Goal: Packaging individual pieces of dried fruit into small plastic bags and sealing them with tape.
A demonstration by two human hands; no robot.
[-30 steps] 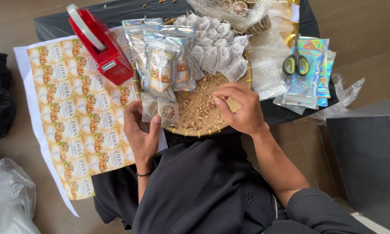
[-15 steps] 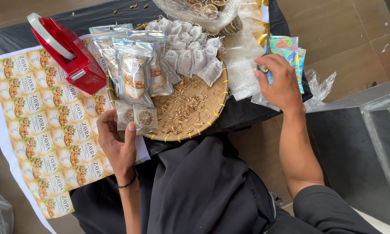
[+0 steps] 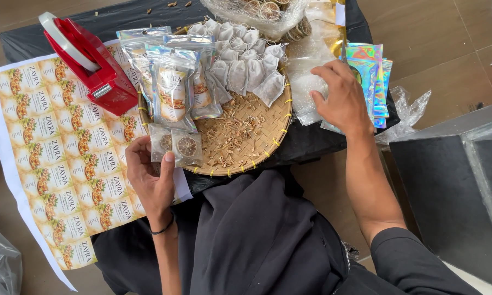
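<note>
Clear sachets [image 3: 176,145] pinched loosely in the left hand [image 3: 150,177] could get dropped while the right hand [image 3: 341,98], fingers curled, is pressed onto the pouches [image 3: 371,71].

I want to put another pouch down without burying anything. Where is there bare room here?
Bare black cloth lies along the far edge, behind the red tape dispenser. The woven tray is crowded: pouches, tea bags, loose bits. The left hand holds clear packets at its rim; the right hand rests on plastic bags beside holographic pouches.

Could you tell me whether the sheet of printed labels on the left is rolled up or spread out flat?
Spread flat: the label sheet lies open, rows showing, with the red tape dispenser on its top edge.
</note>
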